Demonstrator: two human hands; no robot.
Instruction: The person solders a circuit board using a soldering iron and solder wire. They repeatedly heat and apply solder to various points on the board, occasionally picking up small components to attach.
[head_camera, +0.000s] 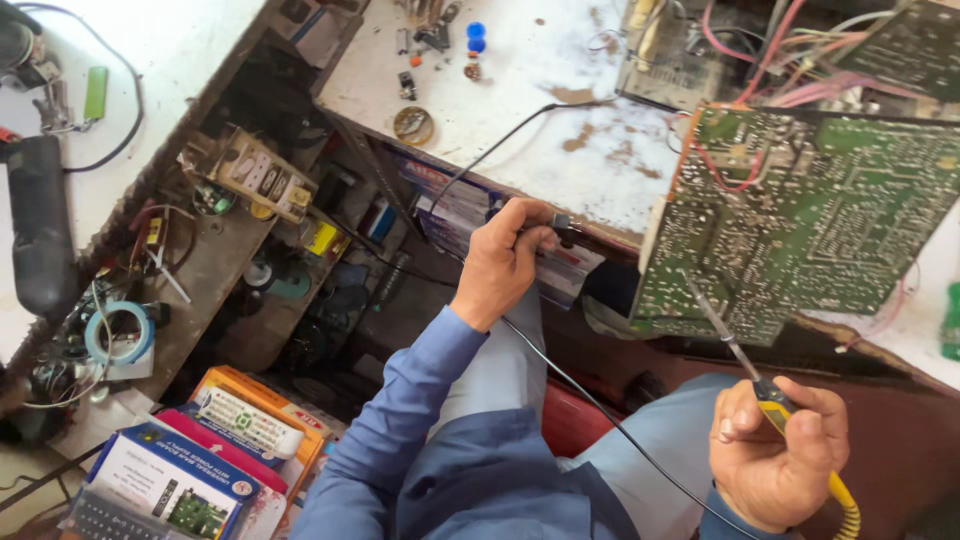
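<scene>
At lower right of the frame, the right hand (775, 455) closes its fingers around the yellow-handled probe (745, 365). The probe's long axis runs up and left, its tip touching the lower edge of the green circuit board (800, 215), which stands tilted at upper right. At centre, the left hand (505, 260) pinches a small black clip (562, 230) on a black wire (600, 410), left of the board and near its edge; the right hand is the nearer.
</scene>
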